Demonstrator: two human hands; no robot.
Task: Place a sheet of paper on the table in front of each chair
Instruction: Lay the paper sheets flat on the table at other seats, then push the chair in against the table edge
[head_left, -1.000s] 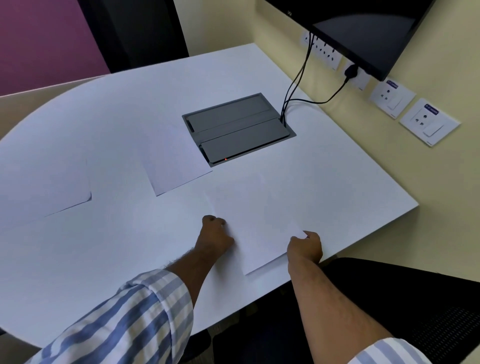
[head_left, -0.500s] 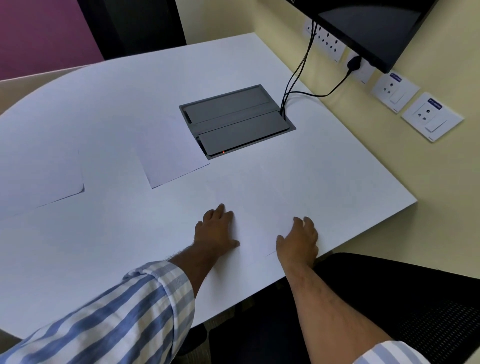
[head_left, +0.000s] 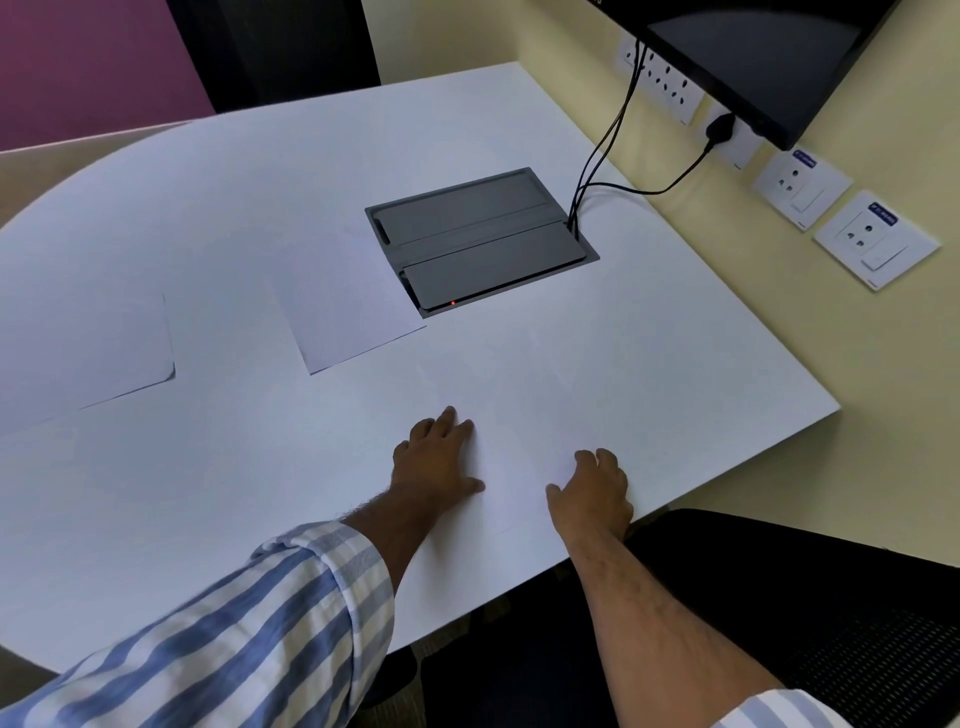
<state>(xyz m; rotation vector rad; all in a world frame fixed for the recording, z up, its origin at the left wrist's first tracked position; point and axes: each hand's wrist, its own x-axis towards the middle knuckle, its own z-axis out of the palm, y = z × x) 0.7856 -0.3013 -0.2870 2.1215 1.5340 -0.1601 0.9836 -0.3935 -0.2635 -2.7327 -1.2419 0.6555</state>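
Observation:
A white sheet of paper lies flat on the white table near its front edge, its outline almost lost against the tabletop. My left hand rests palm down on its left side with fingers spread. My right hand presses flat on its right side by the table edge. A black chair stands just below that edge. Two other white sheets lie further left: one in the middle, one at the far left.
A grey cable box is set into the tabletop, with black cables running up to the wall sockets. A dark monitor hangs on the yellow wall at upper right. A dark chair back stands beyond the table.
One second ago both hands gripped the sheet's edges with its near end lifted. They then let go and flattened onto it, and the sheet now lies flat on the table.

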